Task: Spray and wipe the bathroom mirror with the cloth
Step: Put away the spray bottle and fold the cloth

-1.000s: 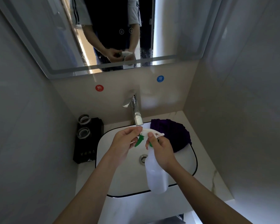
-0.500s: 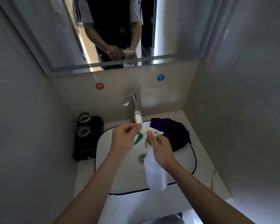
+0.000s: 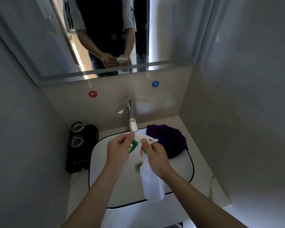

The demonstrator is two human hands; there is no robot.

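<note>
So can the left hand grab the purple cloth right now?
Probably not yet. The left hand is busy pinching the nozzle of the spray bottle, and the right hand and the bottle sit between it and the purple cloth on the basin's far right.

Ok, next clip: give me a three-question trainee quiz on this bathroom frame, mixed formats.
1. True or false: the purple cloth is in the person's left hand.
2. Which hand holds the spray bottle by its neck? A) left B) right C) neither
3. Fill in: the left hand's fingers pinch the nozzle end of the bottle's white spray ____.

Key: 1 false, the cloth lies on the basin rim by the faucet; 2 B, the right hand; 3 head.
</note>
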